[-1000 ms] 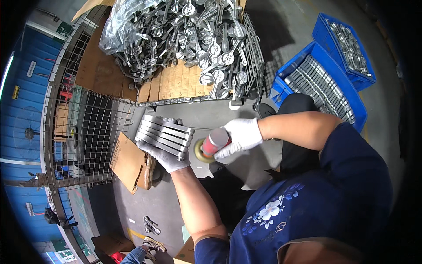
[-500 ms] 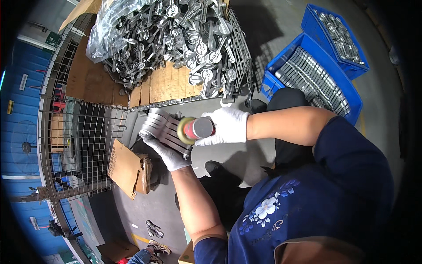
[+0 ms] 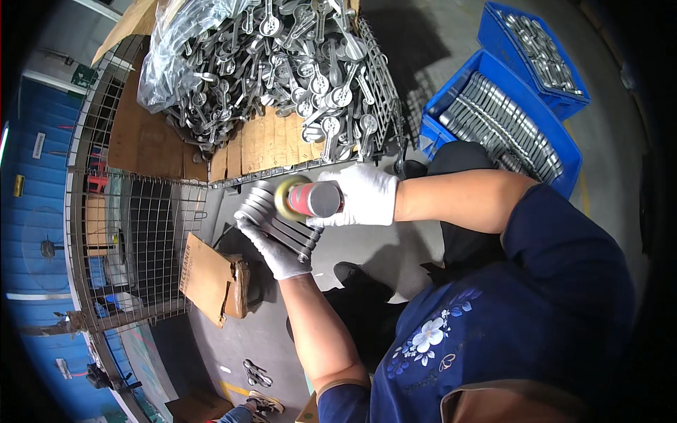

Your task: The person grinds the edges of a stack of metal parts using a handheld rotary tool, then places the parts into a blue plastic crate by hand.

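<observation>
My left hand (image 3: 276,252), in a white glove, is closed around a stack of several grey metal lever-like parts (image 3: 288,233), each with a round end and a slim arm. Their round ends point up and to the left. A short handheld power sander (image 3: 306,199), red with a dark grey end, is gripped in my white-gloved right hand (image 3: 368,194). Its round yellow pad (image 3: 284,198) is against or just over the parts; I cannot tell if they touch. Part of the stack is hidden behind the sander.
Ahead stands a wire mesh bin (image 3: 386,92) lined with cardboard (image 3: 264,143), heaped with loose metal parts (image 3: 321,81); a plastic bag (image 3: 163,74) hangs over it. Blue crates (image 3: 451,77) at the right hold rows of parts. A cardboard box (image 3: 206,278) sits left; another person's shoe (image 3: 266,402) shows below.
The sander has shifted slightly left and up across the parts. My left hand has tilted the stack, lowering its round ends and moving them a little right.
</observation>
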`<state>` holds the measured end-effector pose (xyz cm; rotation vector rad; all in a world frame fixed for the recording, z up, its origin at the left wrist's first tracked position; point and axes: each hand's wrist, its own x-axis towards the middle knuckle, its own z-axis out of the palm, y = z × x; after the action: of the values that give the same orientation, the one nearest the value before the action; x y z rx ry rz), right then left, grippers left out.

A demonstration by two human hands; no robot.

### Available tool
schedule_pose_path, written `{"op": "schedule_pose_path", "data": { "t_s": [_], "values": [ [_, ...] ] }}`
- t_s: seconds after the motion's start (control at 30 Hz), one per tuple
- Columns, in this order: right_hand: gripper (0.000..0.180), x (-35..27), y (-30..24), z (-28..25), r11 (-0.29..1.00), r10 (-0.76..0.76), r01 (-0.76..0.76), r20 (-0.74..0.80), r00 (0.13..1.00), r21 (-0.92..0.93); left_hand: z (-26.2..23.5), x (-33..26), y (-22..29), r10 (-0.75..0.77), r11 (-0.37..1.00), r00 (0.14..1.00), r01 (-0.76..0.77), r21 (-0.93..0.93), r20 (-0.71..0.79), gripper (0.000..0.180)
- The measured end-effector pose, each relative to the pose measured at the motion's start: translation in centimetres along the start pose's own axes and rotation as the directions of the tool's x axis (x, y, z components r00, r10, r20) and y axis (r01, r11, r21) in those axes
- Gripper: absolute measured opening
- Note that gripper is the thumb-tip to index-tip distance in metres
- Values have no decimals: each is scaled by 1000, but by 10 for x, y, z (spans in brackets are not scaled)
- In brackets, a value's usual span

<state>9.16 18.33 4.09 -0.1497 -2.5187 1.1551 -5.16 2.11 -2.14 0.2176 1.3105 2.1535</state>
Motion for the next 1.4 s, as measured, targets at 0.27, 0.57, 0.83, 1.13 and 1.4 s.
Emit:
{"op": "schedule_pose_path", "data": {
  "t_s": [0.27, 0.57, 0.83, 1.13, 1.4],
  "values": [
    [52, -4, 7, 13, 990, -65, 59, -42, 997, -130, 44, -28, -2, -359, 927, 933, 353, -129, -25, 91],
    [50, 10, 14, 5, 990, -49, 30, -136, 990, -141, 51, -35, -20, -315, 925, 930, 345, -157, 189, 79],
    [42, -7, 15, 13, 976, -94, 91, -7, 996, -199, 63, -41, -10, -447, 863, 893, 445, -238, 48, 88],
    [38, -5, 22, 21, 958, -202, 179, -86, 976, -223, 47, -30, -15, -380, 873, 923, 379, -307, 59, 89],
    [34, -2, 21, 22, 964, -181, 167, -50, 982, -208, 57, -40, -6, -437, 846, 898, 430, -316, 52, 81]
  ]
}}
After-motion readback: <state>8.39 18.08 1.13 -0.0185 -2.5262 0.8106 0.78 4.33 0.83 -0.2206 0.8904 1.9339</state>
